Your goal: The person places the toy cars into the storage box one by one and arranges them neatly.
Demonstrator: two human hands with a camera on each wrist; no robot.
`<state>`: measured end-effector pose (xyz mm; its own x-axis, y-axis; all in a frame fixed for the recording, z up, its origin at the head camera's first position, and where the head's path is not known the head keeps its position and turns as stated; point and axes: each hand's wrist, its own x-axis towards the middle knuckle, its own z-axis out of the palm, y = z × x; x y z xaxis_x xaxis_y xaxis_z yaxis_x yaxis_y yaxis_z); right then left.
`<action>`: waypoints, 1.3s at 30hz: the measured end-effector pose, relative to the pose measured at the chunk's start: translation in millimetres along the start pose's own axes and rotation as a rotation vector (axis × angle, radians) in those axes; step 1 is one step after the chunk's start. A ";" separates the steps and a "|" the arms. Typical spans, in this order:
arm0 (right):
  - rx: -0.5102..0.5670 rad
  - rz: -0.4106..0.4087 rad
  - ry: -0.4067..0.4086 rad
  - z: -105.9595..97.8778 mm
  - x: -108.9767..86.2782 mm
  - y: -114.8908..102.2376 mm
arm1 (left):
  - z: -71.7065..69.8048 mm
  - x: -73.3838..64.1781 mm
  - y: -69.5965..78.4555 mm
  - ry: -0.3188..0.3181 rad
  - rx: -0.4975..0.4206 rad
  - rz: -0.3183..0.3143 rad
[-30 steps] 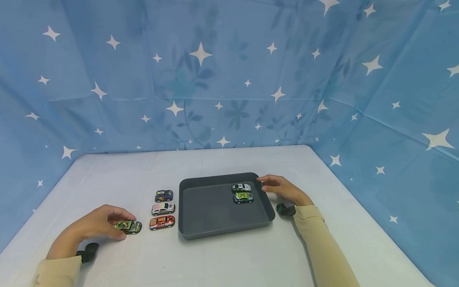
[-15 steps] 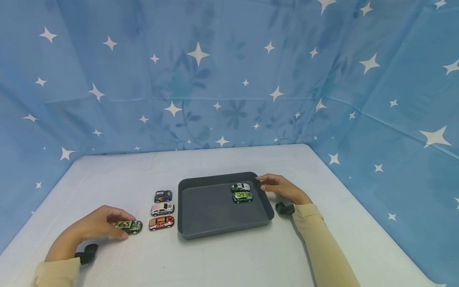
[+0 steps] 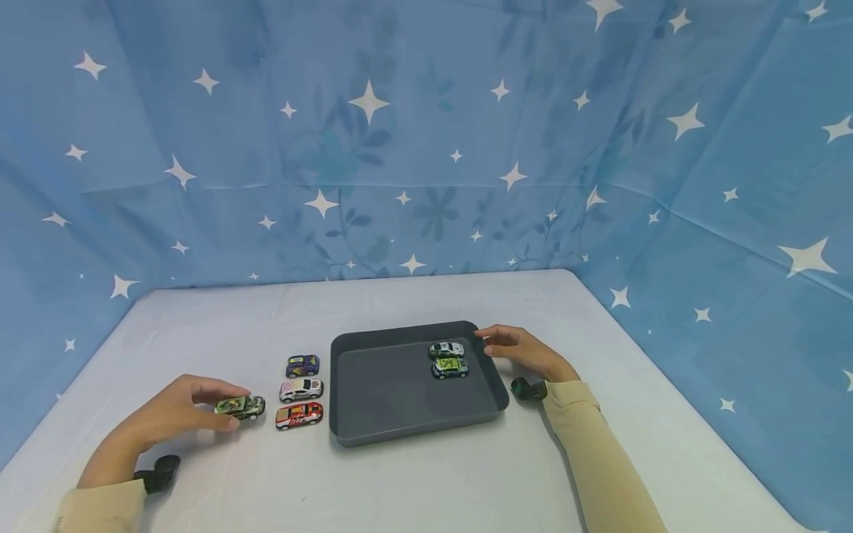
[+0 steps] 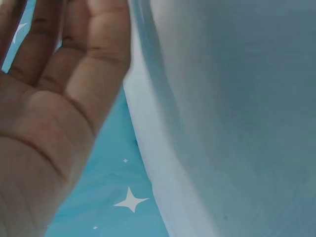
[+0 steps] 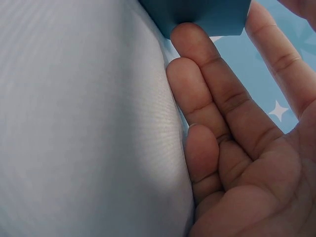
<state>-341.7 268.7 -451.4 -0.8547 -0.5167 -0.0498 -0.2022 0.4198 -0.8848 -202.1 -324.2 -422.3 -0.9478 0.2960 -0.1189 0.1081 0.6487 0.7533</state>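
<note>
My left hand [image 3: 175, 414] pinches a green camouflage toy car [image 3: 240, 407] between thumb and fingers, just above the table. The left wrist view shows the palm [image 4: 44, 123], but the car is out of sight there. Right of it stand a purple toy car [image 3: 303, 366], a white toy car [image 3: 301, 389] and a red toy car [image 3: 298, 415]. My right hand [image 3: 526, 352] holds the right rim of the dark grey tray [image 3: 383, 400]; in the right wrist view a fingertip meets the tray's outer wall [image 5: 212, 17]. Inside lie a white-and-black car [image 3: 446, 349] and a yellow-green car [image 3: 450, 367].
A white cloth covers the table [image 3: 400, 481]. Blue star-patterned curtains [image 3: 413, 148] rise behind and beside it. Black camera mounts [image 3: 526, 389] sit on both wrists.
My left hand has raised the green toy car slightly, its fingers still around it. The right hand stays at the tray's rim, and the other cars keep their places.
</note>
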 end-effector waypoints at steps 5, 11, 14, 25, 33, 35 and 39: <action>0.012 -0.001 -0.007 0.1 -1.6 0.8 | 3.0 0.6 5.8 0.081 0.000 -0.047; 0.001 -0.006 -0.004 -0.7 -3.1 0.1 | 7.5 0.3 11.9 0.171 0.016 -0.008; -0.005 -0.008 -0.002 -1.1 -3.4 -0.3 | 9.7 1.0 14.5 0.202 0.026 0.023; 0.013 -0.015 -0.006 -0.1 -3.8 -2.4 | 18.5 4.4 29.0 0.252 0.007 0.060; 0.015 -0.017 0.001 1.0 -2.4 -2.4 | 26.1 8.7 41.4 0.276 0.054 0.115; 0.015 -0.016 0.000 1.1 -2.3 -2.4 | 27.9 9.6 44.0 0.282 0.070 0.123; 0.017 -0.018 -0.006 1.0 -2.4 -2.7 | 31.7 11.4 50.7 0.284 0.074 0.129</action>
<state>-338.6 268.0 -449.4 -0.8483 -0.5283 -0.0363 -0.2093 0.3974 -0.8934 -197.9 -265.7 -405.9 -0.9696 0.1781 0.1676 0.2442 0.6711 0.7000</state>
